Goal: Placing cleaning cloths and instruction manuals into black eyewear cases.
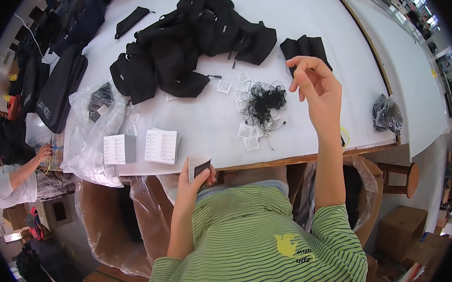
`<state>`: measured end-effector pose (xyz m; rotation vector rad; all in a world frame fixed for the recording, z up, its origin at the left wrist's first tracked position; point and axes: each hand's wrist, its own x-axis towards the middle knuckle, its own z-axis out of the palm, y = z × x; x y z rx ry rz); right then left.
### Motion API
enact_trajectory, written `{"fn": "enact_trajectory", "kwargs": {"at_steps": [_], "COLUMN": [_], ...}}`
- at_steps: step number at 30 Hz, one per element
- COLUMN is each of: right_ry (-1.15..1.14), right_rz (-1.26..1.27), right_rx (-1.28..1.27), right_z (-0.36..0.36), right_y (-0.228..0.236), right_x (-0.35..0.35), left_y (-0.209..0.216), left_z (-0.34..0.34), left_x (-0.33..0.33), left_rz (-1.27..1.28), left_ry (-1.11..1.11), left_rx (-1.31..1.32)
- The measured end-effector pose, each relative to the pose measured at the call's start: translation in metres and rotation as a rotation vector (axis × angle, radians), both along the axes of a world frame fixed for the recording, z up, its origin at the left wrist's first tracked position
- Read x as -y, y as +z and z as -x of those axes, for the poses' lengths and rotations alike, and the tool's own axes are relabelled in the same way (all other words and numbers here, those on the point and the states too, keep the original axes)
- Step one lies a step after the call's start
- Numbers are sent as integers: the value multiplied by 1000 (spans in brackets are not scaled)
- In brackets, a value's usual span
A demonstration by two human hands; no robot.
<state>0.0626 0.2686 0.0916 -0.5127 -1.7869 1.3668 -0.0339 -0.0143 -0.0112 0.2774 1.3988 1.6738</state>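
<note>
My left hand [185, 185] is closed at the table's near edge, around a small white printed tag [192, 171] and a dark flat piece [202, 166] beside it. Raised over the right part of the table, my right hand [317, 90] has its thumb and fingers curled toward each other; whatever may be between the fingertips is too small to make out. A tangled heap of black strings [262, 102] lies left of that hand, with several white paper tags [250, 142] around it. Folded black fabric [307, 48] lies just beyond the hand.
Black pouches [177, 54] are piled mid-table. Two stacks of white printed cards, one left [114, 150] and one right [161, 147], stand near the front edge by a clear plastic bag [93, 131]. Plastic-lined boxes [121, 212] sit below the table. Another person's arm [24, 171] reaches in at left.
</note>
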Motion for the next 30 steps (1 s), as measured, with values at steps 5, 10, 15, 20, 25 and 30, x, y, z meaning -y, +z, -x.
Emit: {"fn": "enact_trajectory", "kwargs": {"at_steps": [5, 10, 15, 20, 25, 30], "right_ry": [477, 501, 439, 395, 341, 235], "right_rz": [589, 654, 535, 298, 147, 29], "right_rx": [-111, 63, 11, 67, 77, 109], "right_z": [-11, -17, -13, -14, -13, -11], "right_y": [-47, -69, -77, -77, -76, -72], "right_x": [59, 107, 122, 123, 126, 131], "left_y": [13, 22, 26, 28, 25, 22], "left_z": [-4, -10, -19, -23, -26, -24], "left_x": [-18, -29, -28, -24, -27, -24], "left_rz": [-16, -17, 3, 71, 34, 16], "left_ry": [196, 163, 164, 171, 221, 232], "left_rx": [-269, -733, -810, -915, -1063, -1131]}}
